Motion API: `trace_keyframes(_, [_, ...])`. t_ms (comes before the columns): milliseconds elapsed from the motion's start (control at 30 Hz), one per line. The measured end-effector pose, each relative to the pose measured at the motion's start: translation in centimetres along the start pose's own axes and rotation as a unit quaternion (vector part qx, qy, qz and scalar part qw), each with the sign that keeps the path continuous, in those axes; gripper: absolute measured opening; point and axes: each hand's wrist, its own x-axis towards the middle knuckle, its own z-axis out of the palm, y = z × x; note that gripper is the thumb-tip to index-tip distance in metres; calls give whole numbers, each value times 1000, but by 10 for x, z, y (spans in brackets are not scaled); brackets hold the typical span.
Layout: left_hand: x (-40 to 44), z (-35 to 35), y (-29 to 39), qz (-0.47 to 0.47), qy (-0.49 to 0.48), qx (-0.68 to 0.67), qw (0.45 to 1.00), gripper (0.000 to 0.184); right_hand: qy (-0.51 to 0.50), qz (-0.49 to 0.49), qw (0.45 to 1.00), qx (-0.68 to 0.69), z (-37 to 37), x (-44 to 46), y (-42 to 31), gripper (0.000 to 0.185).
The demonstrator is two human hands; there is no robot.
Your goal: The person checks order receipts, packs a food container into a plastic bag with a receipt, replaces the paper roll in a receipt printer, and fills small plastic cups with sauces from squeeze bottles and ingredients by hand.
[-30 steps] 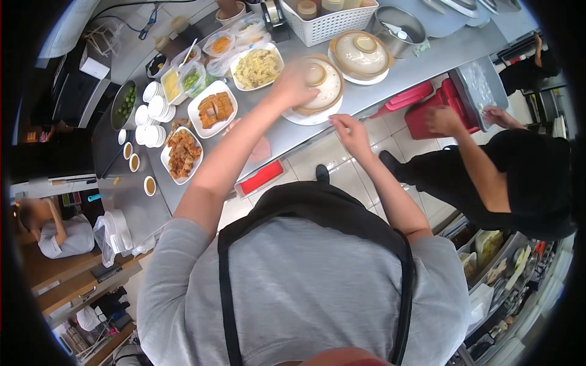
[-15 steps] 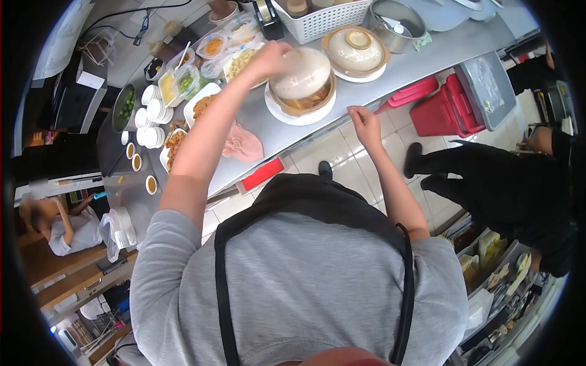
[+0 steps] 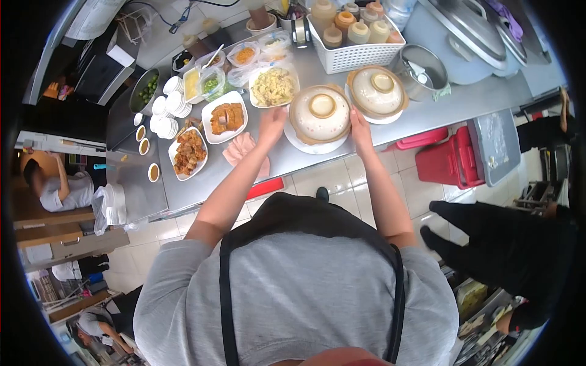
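Observation:
In the head view, a lidded clay pot stands on a white plate near the front edge of the steel counter. The pale speckled lid sits flat on it, its ring knob upward. My left hand is closed at the plate's left rim, its fingertips partly hidden. At the right side, my right hand has its fingers around the plate's edge, close against the pot. A second lidded clay pot rests on its own plate just to the right.
Fried cutlets, fried pieces and a yellowish dish stand left, beside a pink cloth. Behind are a white basket of sauce bottles and a steel pot. A red bin and a person in black are right.
My left hand has let go of the lid, which was tilted over the pot and now covers it. Both hands have moved to the sides of the plate. The view has shifted.

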Motion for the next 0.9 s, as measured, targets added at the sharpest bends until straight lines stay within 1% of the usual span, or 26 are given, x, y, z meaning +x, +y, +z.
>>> trace_keyframes(33, [-6, 4, -4, -142, -59, -142, 978, 48, -2, 6, 1000, 9, 0, 0, 3, 42])
trace_keyframes(67, [-10, 7, -7, -273, -115, -281, 913, 51, -5, 10, 1000, 19, 0, 2, 4, 42])
trace_keyframes(100, [-16, 6, 4, -254, -129, -288, 914, 50, -26, -8, 999, 26, -3, 0, -2, 39])
trace_keyframes(133, [-17, 4, 18, -229, -136, -296, 917, 49, -20, -7, 999, 37, -3, -2, -3, 38])
trace_keyframes(167, [-11, 13, 6, -192, -159, -289, 924, 47, -19, -11, 999, 49, 0, -3, -1, 36])
trace_keyframes(200, [-2, 21, -9, -155, -175, -281, 931, 45, -26, 16, 997, 72, -1, -2, 6, 34])
trace_keyframes(233, [-2, 14, -4, -157, -186, -268, 932, 45, -33, 48, 991, 119, 0, 0, 9, 32])
trace_keyframes(267, [-3, 9, 1, -162, -199, -255, 932, 44, -55, 72, 988, 122, -3, -4, 7, 31])
trace_keyframes(300, [-7, -1, 16, -194, -197, -276, 921, 44, -53, 107, 982, 144, -4, -8, 7, 27])
trace_keyframes(333, [-11, -11, 29, -227, -200, -295, 906, 44, -58, 121, 978, 157, -5, -14, 4, 23])
trace_keyframes(400, [-2, 2, 2, -190, -244, -343, 887, 47, -62, 133, 970, 194, -6, -23, -2, 19])
trace_keyframes(433, [-3, -5, 8, -186, -229, -348, 890, 47, -70, 143, 968, 191, -8, -24, 1, 15])
trace_keyframes(500, [-7, -21, 29, -196, -244, -317, 895, 49, -87, 148, 968, 184, -13, -23, 4, 12])
trace_keyframes(533, [-5, -24, 30, -194, -236, -321, 896, 49, -96, 155, 966, 182, -14, -23, 6, 10])
trace_keyframes(567, [-4, -28, 29, -199, -254, -339, 884, 48, -103, 163, 965, 181, -15, -21, 8, 9])
trace_keyframes(600, [-4, -29, 29, -205, -273, -357, 870, 47, -109, 161, 965, 176, -16, -19, 9, 9])
trace_keyframes(633, [1, -22, 19, -205, -267, -363, 869, 47, -118, 163, 962, 184, -17, -17, 11, 10])
trace_keyframes(700, [11, -2, -8, -156, -297, -420, 843, 45, -141, 172, 959, 178, -18, -16, 10, 12])
trace_keyframes(733, [7, -2, -5, -164, -285, -433, 840, 45, -136, 176, 957, 186, -16, -18, 7, 18])
trace_keyframes(767, [6, -3, -1, -205, -264, -420, 844, 42, -133, 180, 955, 195, -15, -21, 3, 24])
trace_keyframes(800, [4, -8, 4, -247, -243, -406, 846, 38, -145, 188, 954, 183, -16, -25, 2, 24])
trace_keyframes(833, [0, -17, 9, -243, -255, -420, 837, 59, -141, 180, 958, 174, -15, -26, -1, 30])
trace_keyframes(867, [-6, -23, 14, -246, -244, -429, 834, 59, -135, 171, 962, 166, -14, -26, -4, 36])
trace_keyframes(900, [-11, -27, 19, -269, -265, -418, 826, 66, -144, 173, 961, 158, -16, -29, -9, 36])
